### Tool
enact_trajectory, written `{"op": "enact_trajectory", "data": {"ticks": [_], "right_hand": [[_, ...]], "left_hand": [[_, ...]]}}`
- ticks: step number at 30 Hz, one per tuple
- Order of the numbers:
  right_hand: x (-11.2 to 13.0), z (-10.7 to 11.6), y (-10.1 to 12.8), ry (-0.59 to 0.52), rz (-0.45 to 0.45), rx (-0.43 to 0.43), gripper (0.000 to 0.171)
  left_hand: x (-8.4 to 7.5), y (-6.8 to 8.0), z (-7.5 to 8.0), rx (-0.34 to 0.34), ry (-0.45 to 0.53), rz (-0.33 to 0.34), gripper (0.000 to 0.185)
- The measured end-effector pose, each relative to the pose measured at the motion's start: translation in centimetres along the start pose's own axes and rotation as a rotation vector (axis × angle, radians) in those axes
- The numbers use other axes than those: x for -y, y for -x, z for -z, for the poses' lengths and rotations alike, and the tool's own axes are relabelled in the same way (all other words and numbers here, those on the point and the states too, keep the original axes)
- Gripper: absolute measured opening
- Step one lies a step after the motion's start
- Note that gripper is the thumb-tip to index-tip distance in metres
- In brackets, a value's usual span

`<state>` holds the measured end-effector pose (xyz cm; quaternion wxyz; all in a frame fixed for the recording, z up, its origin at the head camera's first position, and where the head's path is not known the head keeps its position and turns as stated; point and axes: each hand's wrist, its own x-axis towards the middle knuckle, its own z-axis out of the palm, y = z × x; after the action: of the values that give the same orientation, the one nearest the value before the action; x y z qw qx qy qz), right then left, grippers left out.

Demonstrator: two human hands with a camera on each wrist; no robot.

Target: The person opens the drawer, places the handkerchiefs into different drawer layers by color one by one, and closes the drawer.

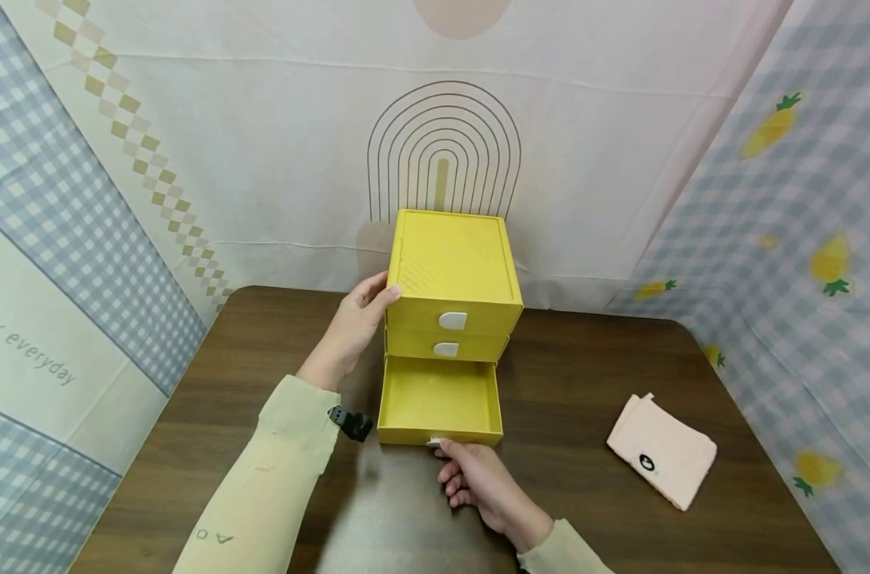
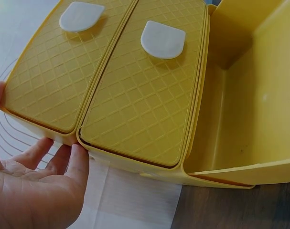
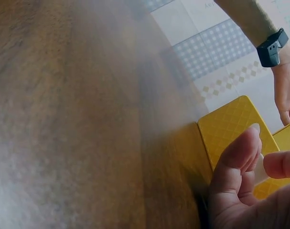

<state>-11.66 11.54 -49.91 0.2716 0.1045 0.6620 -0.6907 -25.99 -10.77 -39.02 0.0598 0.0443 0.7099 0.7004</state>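
Note:
A yellow three-tier drawer cabinet (image 1: 452,253) stands at the back of the table, its upper two drawers closed. The bottom drawer (image 1: 440,392) is pulled out toward me, and its inside is bare. My left hand (image 1: 350,325) grips the cabinet's left side near the top, thumb over the front corner and fingers along the side wall (image 2: 61,162). With thumb and curled index finger, my right hand (image 1: 481,484) pinches the white handle (image 1: 435,442) of the bottom drawer. In the right wrist view, the fingers partly hide that handle.
A folded pale pink cloth (image 1: 664,450) with a small black mark lies on the right side of the dark wooden table (image 1: 571,367). Behind the cabinet hangs a patterned white cloth backdrop (image 1: 291,143); checked cloth borders both sides.

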Motion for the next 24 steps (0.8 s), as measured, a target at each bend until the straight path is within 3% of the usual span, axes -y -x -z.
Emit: {"op": "enact_trajectory", "data": {"ticks": [8,15,19,24], "right_hand": [[0.0,0.1,0.2,-0.004,0.001,0.01,0.057],[0.0,1.7,0.9,0.002,-0.004,0.036,0.061],[0.2,3.6,1.6,0.069,0.01,0.007,0.063],[0.1,6.1,2.5,0.162,0.021,-0.088,0.065]], "left_hand": [[-0.1,-0.1,0.0,0.002,-0.006,-0.002,0.071],[-0.1,-0.1,0.2,0.015,-0.016,0.004,0.067],[0.0,-0.2,0.2,0.018,-0.012,0.012,0.063],[-0.1,-0.2,0.2,0.011,-0.012,0.016,0.066]]}}
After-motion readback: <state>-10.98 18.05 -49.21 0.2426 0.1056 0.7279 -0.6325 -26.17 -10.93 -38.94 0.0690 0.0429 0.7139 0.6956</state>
